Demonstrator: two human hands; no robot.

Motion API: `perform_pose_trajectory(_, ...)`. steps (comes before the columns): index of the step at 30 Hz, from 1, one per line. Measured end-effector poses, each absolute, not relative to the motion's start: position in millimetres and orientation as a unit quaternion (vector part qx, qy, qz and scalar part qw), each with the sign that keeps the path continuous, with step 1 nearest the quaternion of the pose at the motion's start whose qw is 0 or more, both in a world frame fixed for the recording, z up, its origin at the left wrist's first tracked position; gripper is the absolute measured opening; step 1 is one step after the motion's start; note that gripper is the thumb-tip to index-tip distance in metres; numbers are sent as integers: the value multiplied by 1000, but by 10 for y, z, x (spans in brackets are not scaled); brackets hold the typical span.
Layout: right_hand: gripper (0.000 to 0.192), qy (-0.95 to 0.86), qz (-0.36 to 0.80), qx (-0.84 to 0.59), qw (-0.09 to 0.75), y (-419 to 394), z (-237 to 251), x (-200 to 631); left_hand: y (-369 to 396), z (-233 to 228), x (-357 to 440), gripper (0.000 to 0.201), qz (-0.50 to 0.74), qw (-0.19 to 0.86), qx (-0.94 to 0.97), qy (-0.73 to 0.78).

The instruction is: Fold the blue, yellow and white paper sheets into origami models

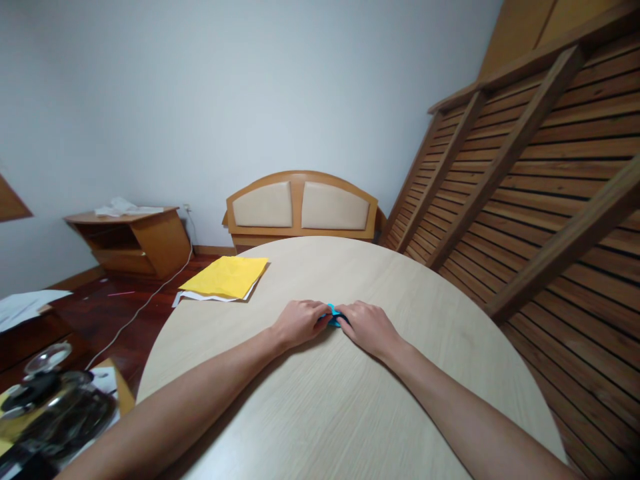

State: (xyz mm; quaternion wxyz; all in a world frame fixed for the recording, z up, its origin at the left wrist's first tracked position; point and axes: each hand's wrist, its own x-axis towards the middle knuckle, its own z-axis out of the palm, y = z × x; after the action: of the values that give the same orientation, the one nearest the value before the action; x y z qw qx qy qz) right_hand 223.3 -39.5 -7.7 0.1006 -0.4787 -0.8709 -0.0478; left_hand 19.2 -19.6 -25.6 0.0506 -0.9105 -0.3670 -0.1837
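Both hands meet at the middle of the bench. The left hand (300, 321) and the right hand (367, 327) lie knuckles-up, fingers curled inward, pinching a small blue folded piece (334, 316) between them. Only a sliver of the blue piece shows between the fingertips; its shape cannot be told. It rests on the bench surface, well clear of every edge.

The bench (325, 400) is round, with pale wood grain. Open surface surrounds the hands on all sides. The forearms cross the near half of the top.

A yellow paper sheet (226, 276) lies at the far left rim, on top of a white sheet (200, 298) whose corner overhangs the edge. Both lie well apart from the hands.

Beyond the far rim stands a padded headboard (301, 207) against the wall. A slatted wooden frame (525, 173) leans close along the right side. A low wooden cabinet (135, 240) stands on the floor at left.
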Motion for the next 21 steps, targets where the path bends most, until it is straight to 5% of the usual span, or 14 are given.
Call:
perform_pose_trajectory(5, 25, -858, -60, -503, 91, -378, -60, 2235, -231, -246, 198, 20, -229, 19, -899, -374)
perform_pose_trajectory(12, 28, -837, -34, -508, 202, -376, -96, 2260, -299, -229, 244, 24, -322, -46, -859, -396)
perform_pose_trajectory(21, 33, -714, 283, -417, 487, -220, -283, 2242, -307, -238, 260, 31, -395, -51, -866, -303)
